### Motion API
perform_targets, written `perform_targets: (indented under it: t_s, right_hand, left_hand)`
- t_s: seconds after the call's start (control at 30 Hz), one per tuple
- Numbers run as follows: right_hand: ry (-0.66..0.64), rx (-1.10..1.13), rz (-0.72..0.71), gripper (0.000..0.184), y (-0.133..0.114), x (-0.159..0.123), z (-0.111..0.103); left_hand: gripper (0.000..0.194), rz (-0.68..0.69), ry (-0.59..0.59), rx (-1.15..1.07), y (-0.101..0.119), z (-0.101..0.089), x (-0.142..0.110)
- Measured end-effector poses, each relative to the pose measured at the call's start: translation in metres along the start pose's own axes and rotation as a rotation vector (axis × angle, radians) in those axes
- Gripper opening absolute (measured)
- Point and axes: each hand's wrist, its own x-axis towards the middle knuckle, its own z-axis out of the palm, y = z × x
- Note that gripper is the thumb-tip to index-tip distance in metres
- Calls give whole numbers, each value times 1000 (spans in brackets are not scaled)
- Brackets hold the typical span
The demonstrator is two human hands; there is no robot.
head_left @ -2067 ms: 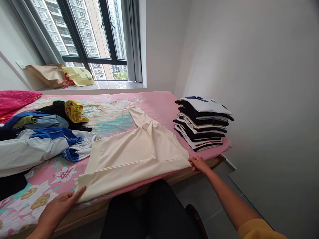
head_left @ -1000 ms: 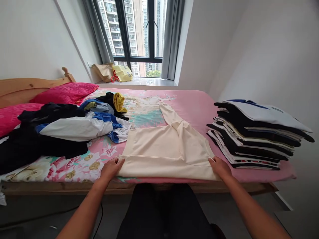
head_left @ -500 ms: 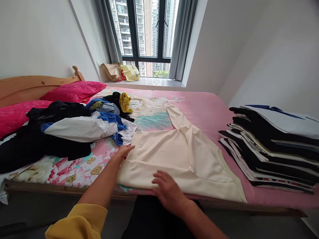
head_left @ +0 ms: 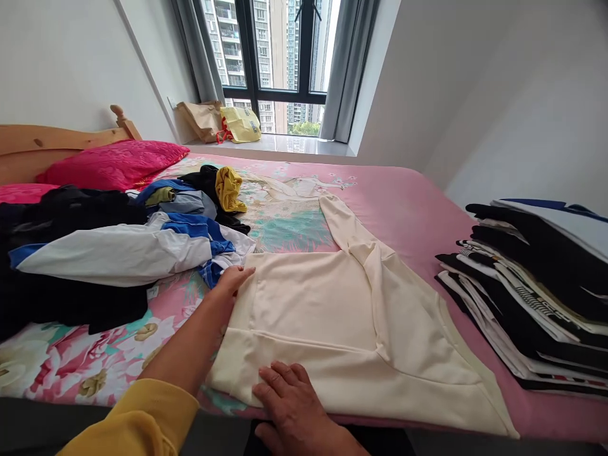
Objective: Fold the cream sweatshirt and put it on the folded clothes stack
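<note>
I'm resting my spread right grip (head_left: 295, 405) on the shirt (head_left: 313, 297), its length running rightward from my left grip (head_left: 234, 280), whose closure I can't tell.

Daylight comes in through the window (head_left: 280, 63), bleached nearly white in places, and glints off the glossy sill (head_left: 304, 145). Soft grey shade spreads over the right-hand wall (head_left: 513, 95) (a paler patch lies low on it), while the floor (head_left: 38, 430) sinks into gloom. The cream top (head_left: 313, 304) is evenly lit, with gentle shadows in its folds; the black clothes (head_left: 90, 212) swallow their detail. Focus looks fair, yet the wide view stretches the stack (head_left: 532, 297) at the right edge.
</note>
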Motion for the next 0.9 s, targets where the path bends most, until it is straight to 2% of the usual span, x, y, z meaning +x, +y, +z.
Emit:
perform_targets:
  t_s: [0.13, 0.23, 0.33, 0.4, 0.43, 0.53, 0.63, 0.77, 0.9]
  right_hand:
    - [70, 50, -19, 37, -8, 10, -15]
    - [281, 138, -6, 22, 0, -5, -38]
    - [604, 60, 113, 18, 35, -50, -69]
    - [777, -99, 281, 18, 70, -95, -87]
    - [809, -194, 406, 21, 89, -118, -95]
    - [767, -383, 725, 40, 140, -183, -108]
    - [603, -384, 968, 50, 170, -223, -110]
    - [535, -383, 1107, 53, 177, -236, -118]
    - [419, -179, 1280, 50, 169, -233, -137]
  left_hand:
    - [34, 56, -3, 35, 7, -8, -6]
    - [38, 104, -8, 66, 5, -22, -24]
    - [49, 171, 26, 194, -15, -38, -59]
    - [55, 141, 39, 302, -36, -46, -88]
    - [56, 104, 19, 336, -45, -50, -102]
    - [55, -6, -67, 398, -64, -56, -133]
    - [49, -29, -111, 462, -64, -61, -142]
    - [44, -5, -158, 542, -56, -68, -140]
    - [44, 43, -199, 368, -51, -67, -146]
